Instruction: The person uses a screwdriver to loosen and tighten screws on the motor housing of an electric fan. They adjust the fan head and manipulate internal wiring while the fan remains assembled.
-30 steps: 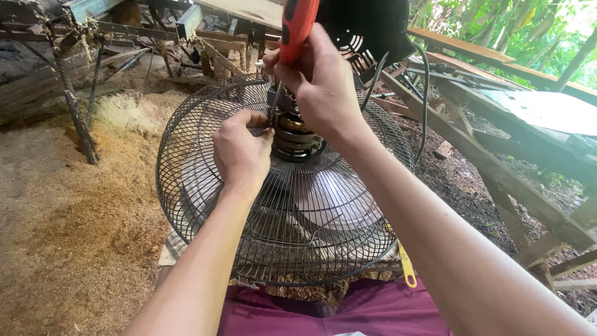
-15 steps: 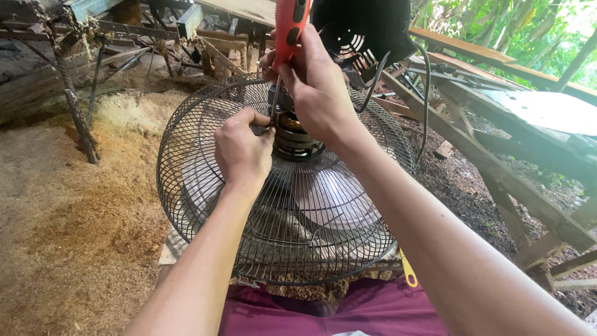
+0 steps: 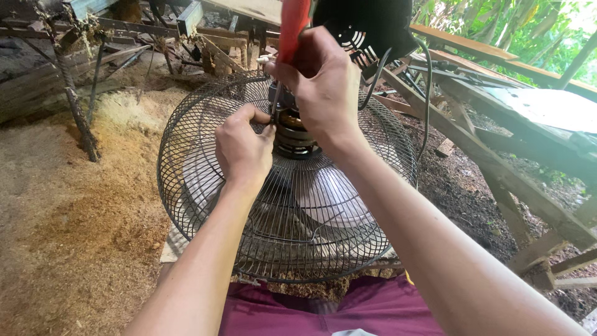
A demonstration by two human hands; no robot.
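Wire fan guard, centre frame across lap: right hand gripped red-handled screwdriver at 12 o'clock, left hand pinched hub fastener; tip best kept square, guard steadied

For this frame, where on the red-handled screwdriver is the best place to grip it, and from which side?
Grip the red-handled screwdriver by its thick red handle, coming from the right as the right hand does. It stands nearly upright with its thin shaft pointing down at the fan motor hub, where the left hand crowds the tip.
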